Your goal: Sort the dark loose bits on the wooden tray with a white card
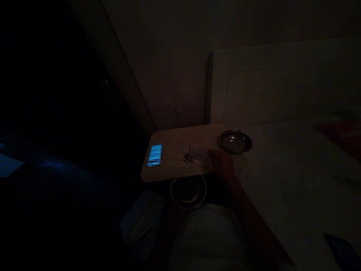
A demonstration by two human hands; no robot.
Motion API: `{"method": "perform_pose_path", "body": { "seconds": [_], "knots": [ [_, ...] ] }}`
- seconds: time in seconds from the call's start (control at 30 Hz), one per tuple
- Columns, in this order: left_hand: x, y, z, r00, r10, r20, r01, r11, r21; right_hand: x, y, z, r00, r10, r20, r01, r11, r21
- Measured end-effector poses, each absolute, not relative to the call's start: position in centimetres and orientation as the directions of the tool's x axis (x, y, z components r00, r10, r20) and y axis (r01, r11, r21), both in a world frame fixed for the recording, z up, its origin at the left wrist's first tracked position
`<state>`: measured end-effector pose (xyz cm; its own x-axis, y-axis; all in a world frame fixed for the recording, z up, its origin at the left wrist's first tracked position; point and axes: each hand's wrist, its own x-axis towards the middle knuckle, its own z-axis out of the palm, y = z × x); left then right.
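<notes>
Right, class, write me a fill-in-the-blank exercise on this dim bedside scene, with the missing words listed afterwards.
1. The right hand holds a pale comb over a ____ of small crumbs on the wooden tabletop.
2. The glowing phone lies to the ____ of the crumbs.
3. The metal bowl sits on the tabletop's ____ end.

Missing words: pile; left; right

No legible text anywhere.

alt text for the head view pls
In a very dark room, the right hand holds a pale comb-like strip over dark crumbs on a small wooden table, beside a lit phone and metal bowl.
</notes>
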<state>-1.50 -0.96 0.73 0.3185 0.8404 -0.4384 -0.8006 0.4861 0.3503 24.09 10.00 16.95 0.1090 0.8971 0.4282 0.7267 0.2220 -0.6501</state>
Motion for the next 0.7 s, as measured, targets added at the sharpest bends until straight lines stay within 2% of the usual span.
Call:
{"method": "perform_pose_path", "body": {
  "seconds": [0.13, 0.3, 0.37, 0.57, 0.7],
  "knots": [
    [-1.4, -1.0, 0.8, 0.260, 0.834, -0.487, -0.817, 0.459, 0.349, 24.0, 9.2, 16.8, 0.129, 0.906, 0.403, 0.687, 0.211, -0.695],
    [-1.4, -0.7, 0.4, 0.424, 0.834, -0.353, -0.806, 0.525, 0.273, 23.4, 8.9, 16.5, 0.119, 0.925, 0.362, 0.697, 0.182, -0.694],
    [-1.4, -0.6, 0.2, 0.437, 0.832, -0.341, -0.801, 0.533, 0.273, 23.4, 9.0, 16.4, 0.131, 0.923, 0.362, 0.705, 0.170, -0.688],
    [-1.4, -0.8, 0.6, 0.251, 0.846, -0.470, -0.838, 0.433, 0.333, 23.4, 9.1, 16.2, 0.150, 0.922, 0.356, 0.743, 0.132, -0.656],
    [-1.3, -0.7, 0.5, 0.242, 0.819, -0.521, -0.826, 0.456, 0.333, 23.2, 9.0, 16.1, 0.136, 0.927, 0.351, 0.751, 0.135, -0.647]
  ]
}}
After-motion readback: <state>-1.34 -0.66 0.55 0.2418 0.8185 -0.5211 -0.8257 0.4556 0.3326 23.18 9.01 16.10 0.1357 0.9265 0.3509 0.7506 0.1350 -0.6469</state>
